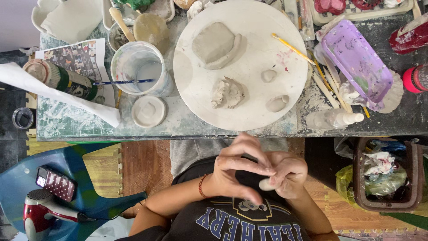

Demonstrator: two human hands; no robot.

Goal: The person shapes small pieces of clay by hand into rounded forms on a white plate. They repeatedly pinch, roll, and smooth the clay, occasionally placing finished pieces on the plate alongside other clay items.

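Head view: a small pale clay lump (pixel 266 184) sits pinched in the right hand (pixel 289 173), fingertips closed on it, while the left hand (pixel 236 172) curls over, fingers touching it. Beyond, a round white board (pixel 249 111) carries rough grey clay pieces (pixel 227 93).

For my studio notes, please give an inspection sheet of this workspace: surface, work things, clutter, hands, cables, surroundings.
Surface: worn, paint-stained table bearing a round white board.
Work things: small clay piece between both hands; clay slab, rough lump and small pieces on the board.
Clutter: water cup, lilac tray, brushes, squeeze bottle.
Hands: left hand and right hand together, pinching the clay.
Cables: nothing seen.
Surroundings: blue stool with hair dryer; waste bin.
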